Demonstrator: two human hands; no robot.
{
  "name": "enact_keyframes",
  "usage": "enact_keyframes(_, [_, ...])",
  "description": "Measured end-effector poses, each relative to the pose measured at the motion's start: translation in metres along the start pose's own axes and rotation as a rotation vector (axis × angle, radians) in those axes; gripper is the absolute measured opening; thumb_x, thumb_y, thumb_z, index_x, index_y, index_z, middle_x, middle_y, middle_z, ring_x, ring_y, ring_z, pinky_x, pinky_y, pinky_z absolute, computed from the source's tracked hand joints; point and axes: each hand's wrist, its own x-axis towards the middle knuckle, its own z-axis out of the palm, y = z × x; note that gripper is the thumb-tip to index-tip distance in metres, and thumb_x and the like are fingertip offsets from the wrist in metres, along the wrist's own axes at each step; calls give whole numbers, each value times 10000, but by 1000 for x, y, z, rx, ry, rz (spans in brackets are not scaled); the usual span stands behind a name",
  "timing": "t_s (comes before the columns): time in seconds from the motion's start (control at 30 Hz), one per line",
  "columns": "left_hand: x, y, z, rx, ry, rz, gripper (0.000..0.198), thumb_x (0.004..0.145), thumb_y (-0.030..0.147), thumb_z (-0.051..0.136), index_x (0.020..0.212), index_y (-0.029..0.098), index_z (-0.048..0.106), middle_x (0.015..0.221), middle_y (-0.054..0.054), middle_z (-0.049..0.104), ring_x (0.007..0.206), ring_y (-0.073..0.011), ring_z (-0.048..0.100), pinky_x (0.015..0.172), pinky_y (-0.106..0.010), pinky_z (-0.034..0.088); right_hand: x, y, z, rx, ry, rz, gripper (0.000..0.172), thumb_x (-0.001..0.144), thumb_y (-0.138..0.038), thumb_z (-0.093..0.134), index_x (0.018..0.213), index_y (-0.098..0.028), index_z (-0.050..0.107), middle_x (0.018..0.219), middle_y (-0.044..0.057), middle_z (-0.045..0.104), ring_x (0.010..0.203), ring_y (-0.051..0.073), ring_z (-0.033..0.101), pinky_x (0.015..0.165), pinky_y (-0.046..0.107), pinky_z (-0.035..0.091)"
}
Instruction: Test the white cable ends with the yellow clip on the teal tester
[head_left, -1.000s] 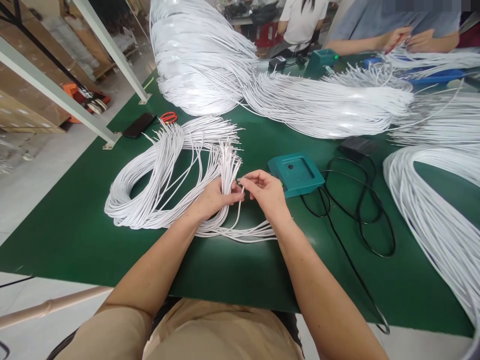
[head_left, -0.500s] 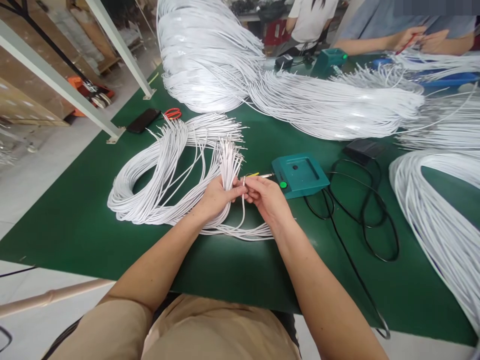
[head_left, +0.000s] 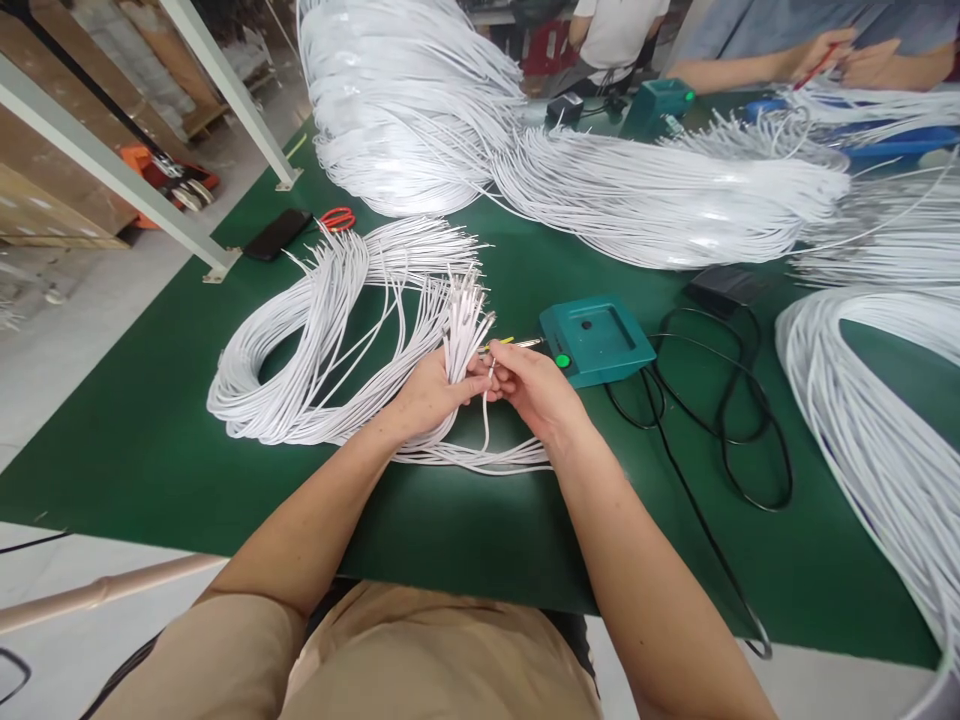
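My left hand (head_left: 439, 388) is closed round a bundle of white cables (head_left: 463, 325), their bare tips fanning upward. Close beside it, my right hand (head_left: 529, 382) pinches the end of a single white cable (head_left: 486, 425) that curves down in front of the bundle. Its tip is mostly hidden by my fingers. Just behind the right fingertips, a thin yellow piece and a metal probe lead to a teal box (head_left: 597, 340) with a lit green button. The rest of the cable coil (head_left: 259, 385) lies to the left on the green table (head_left: 480, 530).
Large white cable heaps (head_left: 412, 110) lie at the back, with another coil (head_left: 862, 400) on the right. A black cord (head_left: 750, 470) loops beside the teal box. A phone (head_left: 277, 235) and red-handled scissors (head_left: 337, 218) lie back left. A co-worker's hands (head_left: 847, 60) hold something red.
The right fingers have shifted slightly on the single cable's end, and the cable tips in my left hand have spread to the right. The whole view has moved a little.
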Motion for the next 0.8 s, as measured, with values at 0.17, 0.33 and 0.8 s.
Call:
enact_keyframes(0.17, [1, 0, -4, 12, 41, 16, 205, 729, 305, 710, 751, 151, 578, 799, -35, 665, 673, -135, 614, 558, -236, 471, -1, -2, -4, 11, -40, -5, 401, 620, -472, 811, 601, -158, 562, 575, -39, 516, 535, 71, 468, 574, 237, 430])
enact_keyframes(0.33, [1, 4, -5, -16, 38, 12, 223, 728, 304, 714, 786, 161, 553, 754, -14, 647, 668, -140, 635, 550, -230, 459, -2, -1, -2, -70, 56, -89, 352, 653, -477, 774, 656, -158, 625, 604, -24, 571, 534, 77, 489, 600, 259, 471])
enact_keyframes(0.8, [-3, 13, -4, -62, -38, 24, 406, 746, 285, 711, 1106, 171, 563, 737, 4, 599, 682, -144, 648, 527, -217, 420, -5, -7, -4, -595, 178, -305, 67, 666, -210, 591, 606, -182, 600, 616, -23, 621, 604, 123, 565, 633, 274, 470])
